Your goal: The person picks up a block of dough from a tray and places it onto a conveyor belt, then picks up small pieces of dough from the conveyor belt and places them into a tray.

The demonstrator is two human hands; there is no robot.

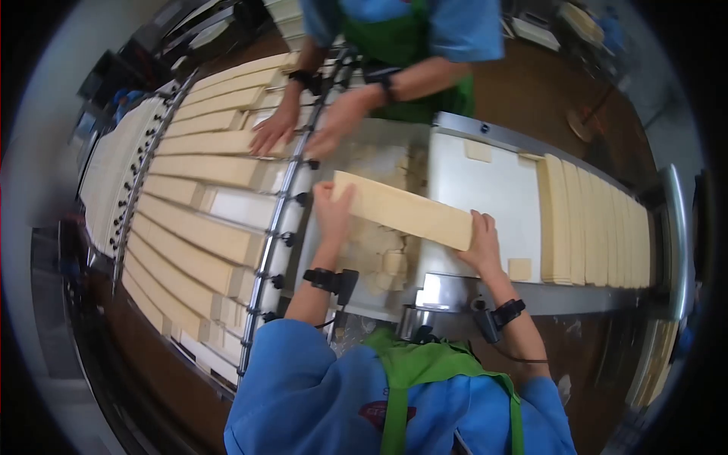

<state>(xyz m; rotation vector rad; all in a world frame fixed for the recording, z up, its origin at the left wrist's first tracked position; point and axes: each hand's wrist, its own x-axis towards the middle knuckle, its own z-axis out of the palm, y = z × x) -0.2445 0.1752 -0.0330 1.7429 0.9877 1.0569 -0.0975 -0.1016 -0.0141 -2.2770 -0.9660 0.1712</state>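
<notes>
A long pale-yellow slab (409, 208), which looks like stacked dough sheets, is held up between my two hands. My left hand (331, 208) is closed on its left end, and my right hand (482, 246) grips the right end. It tilts down to the right, above a metal trough (371, 136) with pale scraps (392, 265) in it. To the left, several similar slabs (205, 167) lie in rows on the conveyor. On the right, more slabs (576, 220) stand side by side on a white surface (485, 193).
Across from me, a co-worker in a blue shirt and green apron (394, 34) reaches over the conveyor slabs with both hands. A metal bar (288, 178) with black knobs runs along the conveyor edge. Small pale pieces (519, 268) lie on the white surface.
</notes>
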